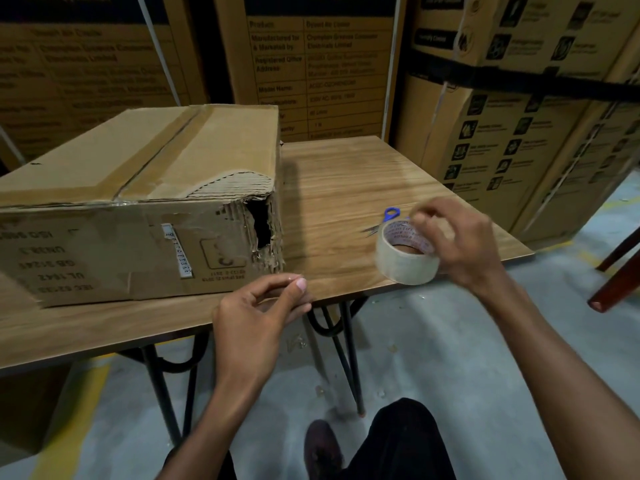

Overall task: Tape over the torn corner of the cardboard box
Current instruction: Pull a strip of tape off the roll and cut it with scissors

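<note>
A worn cardboard box [138, 209] lies on the wooden table [346, 188], left of centre. Its near right corner is torn open, with a dark ragged hole [260, 223] and frayed corrugated layers. A roll of clear tape [405, 261] is tilted just above the table's front edge, with my right hand [457, 244] gripping it from the right and top. My left hand [259, 313] hovers at the table's front edge below the torn corner, fingers curled and thumb pinched toward them, with nothing visible in it.
Blue-handled scissors [384, 220] lie on the table just behind the tape roll. Tall stacks of printed cartons [519, 116] stand behind and to the right. A reddish chair leg [613, 282] is at the right edge. The table's black metal legs [346, 351] and my knee are below.
</note>
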The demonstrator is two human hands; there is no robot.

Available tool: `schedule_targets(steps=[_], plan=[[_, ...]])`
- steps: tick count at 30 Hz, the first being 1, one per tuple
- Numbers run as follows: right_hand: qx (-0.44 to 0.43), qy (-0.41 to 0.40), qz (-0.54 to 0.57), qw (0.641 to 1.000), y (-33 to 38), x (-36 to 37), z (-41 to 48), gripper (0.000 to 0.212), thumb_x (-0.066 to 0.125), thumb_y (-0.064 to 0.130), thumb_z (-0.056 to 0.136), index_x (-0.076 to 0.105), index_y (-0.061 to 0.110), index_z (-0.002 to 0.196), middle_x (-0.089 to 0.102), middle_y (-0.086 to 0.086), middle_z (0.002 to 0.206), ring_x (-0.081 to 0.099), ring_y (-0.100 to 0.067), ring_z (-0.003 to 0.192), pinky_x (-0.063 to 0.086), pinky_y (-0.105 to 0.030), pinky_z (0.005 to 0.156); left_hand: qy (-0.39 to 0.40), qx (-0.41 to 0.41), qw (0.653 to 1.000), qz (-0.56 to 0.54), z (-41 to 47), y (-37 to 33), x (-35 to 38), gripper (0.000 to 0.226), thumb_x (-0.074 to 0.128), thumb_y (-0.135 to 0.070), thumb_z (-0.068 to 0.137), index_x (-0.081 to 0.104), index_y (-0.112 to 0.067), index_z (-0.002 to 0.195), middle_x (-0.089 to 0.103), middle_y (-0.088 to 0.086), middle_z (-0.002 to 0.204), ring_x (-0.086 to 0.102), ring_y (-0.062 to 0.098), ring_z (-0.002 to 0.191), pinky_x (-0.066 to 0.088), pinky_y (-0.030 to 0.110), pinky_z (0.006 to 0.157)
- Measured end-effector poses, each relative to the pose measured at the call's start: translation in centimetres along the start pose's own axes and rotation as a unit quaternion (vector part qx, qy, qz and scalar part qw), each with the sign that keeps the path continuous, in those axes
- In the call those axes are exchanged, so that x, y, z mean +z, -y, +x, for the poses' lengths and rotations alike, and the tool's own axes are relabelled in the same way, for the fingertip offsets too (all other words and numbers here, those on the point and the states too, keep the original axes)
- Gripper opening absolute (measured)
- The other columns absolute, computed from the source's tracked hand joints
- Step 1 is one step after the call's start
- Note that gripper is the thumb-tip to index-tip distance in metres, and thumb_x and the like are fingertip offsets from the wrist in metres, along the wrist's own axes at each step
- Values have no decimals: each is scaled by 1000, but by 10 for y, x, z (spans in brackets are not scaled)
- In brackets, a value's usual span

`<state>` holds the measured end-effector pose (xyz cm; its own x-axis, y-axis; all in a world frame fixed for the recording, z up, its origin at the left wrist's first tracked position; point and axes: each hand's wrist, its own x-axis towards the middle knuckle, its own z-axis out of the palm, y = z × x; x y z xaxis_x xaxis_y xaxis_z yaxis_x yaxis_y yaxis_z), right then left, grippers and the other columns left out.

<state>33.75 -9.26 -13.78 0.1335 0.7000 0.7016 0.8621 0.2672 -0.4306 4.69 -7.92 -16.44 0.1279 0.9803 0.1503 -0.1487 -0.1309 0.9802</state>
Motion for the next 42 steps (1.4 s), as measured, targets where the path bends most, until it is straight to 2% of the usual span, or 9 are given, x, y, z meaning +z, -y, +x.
schedule_targets(steps=[3,8,19,27,32,35,37,39,42], plan=[[90,91,-66,990,-31,-3,50,29,55,1,96,74,18,110,74,2,103,68,-17,90,51,-25,85,4,9,1000,7,-2,2,0,12,75,-7,88,79,-4,99,81,12,90,81,25,84,66,32,78],[65,380,-231,894,-69,16,91,40,61,10,96,64,26,133,72,-1,114,61,-19,100,48,-35,91,5,23,999,31,-6,2,-2,12,76,-7,89,80,-8,100,82,8,91,81,24,86,66,38,82],[-9,343,-218,914,-73,16,88,21,64,21,97,71,17,116,70,-6,114,63,-21,101,52,-42,90,9,26,999,36,-6,3,-5,10,75,-4,90,79,-8,98,81,10,86,81,23,84,65,31,78],[36,440,-258,859,-67,13,102,20,77,35,86,64,24,97,63,1,104,57,-21,97,51,-41,90,9,29,999,39,-11,1,-6,11,75,-4,90,79,-8,100,81,9,89,81,24,86,65,33,81],[92,433,-300,845,-58,9,99,9,72,22,90,68,17,96,67,-5,105,59,-21,94,51,-36,79,14,35,999,38,-18,-2,-6,12,75,-4,89,78,-5,101,81,10,90,81,24,86,65,31,79],[217,293,-164,917,-55,-13,83,10,72,13,89,67,14,97,69,-5,101,67,-16,87,50,-28,70,14,31,999,22,-22,-6,-5,12,74,-5,89,78,-5,101,81,12,90,81,26,87,65,31,78],[289,150,85,942,-49,-28,63,13,72,4,88,66,9,98,68,-6,100,73,-17,86,58,-30,76,17,25,999,12,-25,-8,-4,12,74,-4,89,78,-6,100,81,12,91,81,26,87,65,30,78],[307,23,373,875,-38,-40,37,13,64,-4,91,65,4,101,66,-11,98,75,-21,86,59,-29,84,16,18,1000,-4,-28,-9,-3,11,74,-3,89,78,-6,98,81,13,91,81,27,88,65,30,79],[259,-30,574,776,-11,-37,-13,23,50,-11,95,64,0,110,66,-8,96,68,-15,81,55,-21,81,11,8,1000,-11,-33,-8,-4,11,74,-1,89,78,-3,100,81,16,92,81,28,89,65,29,79]])
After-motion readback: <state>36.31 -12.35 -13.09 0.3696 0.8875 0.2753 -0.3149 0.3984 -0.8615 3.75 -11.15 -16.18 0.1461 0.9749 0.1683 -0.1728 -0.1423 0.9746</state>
